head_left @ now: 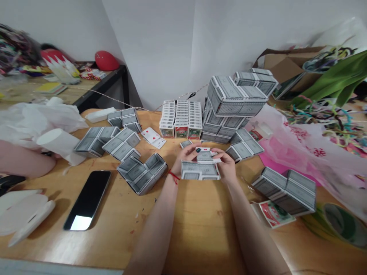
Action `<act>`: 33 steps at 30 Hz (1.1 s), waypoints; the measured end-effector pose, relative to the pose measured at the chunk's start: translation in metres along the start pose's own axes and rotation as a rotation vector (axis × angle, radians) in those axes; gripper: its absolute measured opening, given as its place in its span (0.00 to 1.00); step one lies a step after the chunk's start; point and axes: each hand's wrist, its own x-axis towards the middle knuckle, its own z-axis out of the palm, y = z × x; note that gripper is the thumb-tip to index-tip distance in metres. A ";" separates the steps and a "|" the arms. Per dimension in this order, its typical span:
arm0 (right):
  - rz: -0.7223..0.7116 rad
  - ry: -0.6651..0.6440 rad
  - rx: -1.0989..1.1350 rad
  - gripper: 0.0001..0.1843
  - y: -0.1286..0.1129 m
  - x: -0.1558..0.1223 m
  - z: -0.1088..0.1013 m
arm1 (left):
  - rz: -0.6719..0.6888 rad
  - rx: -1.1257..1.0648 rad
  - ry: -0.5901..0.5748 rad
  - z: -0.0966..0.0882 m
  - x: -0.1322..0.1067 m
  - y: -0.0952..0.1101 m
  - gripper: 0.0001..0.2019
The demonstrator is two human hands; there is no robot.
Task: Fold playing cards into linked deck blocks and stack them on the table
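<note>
My left hand and my right hand are both closed on a small block of folded grey-backed playing cards above the middle of the wooden table. Fingertips of both hands pinch the top cards, where red pips show. A red string circles my left wrist. Several similar card blocks lie around: one to the left, one to the right, and a tall stack behind.
A black phone lies at the front left. Boxed card decks stand in rows at the back. Loose face-up cards, a pink plastic bag, white paper and a tape roll surround the spot. Another person's arm rests at the left.
</note>
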 end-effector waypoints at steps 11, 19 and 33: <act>0.078 0.167 -0.130 0.11 -0.001 0.001 -0.001 | -0.443 0.012 -0.061 -0.009 -0.004 -0.002 0.12; 0.247 -0.052 0.000 0.15 -0.002 -0.003 -0.002 | -0.327 0.161 0.038 -0.003 0.002 -0.007 0.07; 0.208 -0.107 -0.205 0.21 -0.008 -0.011 0.013 | -0.260 0.142 0.099 -0.004 0.005 -0.010 0.10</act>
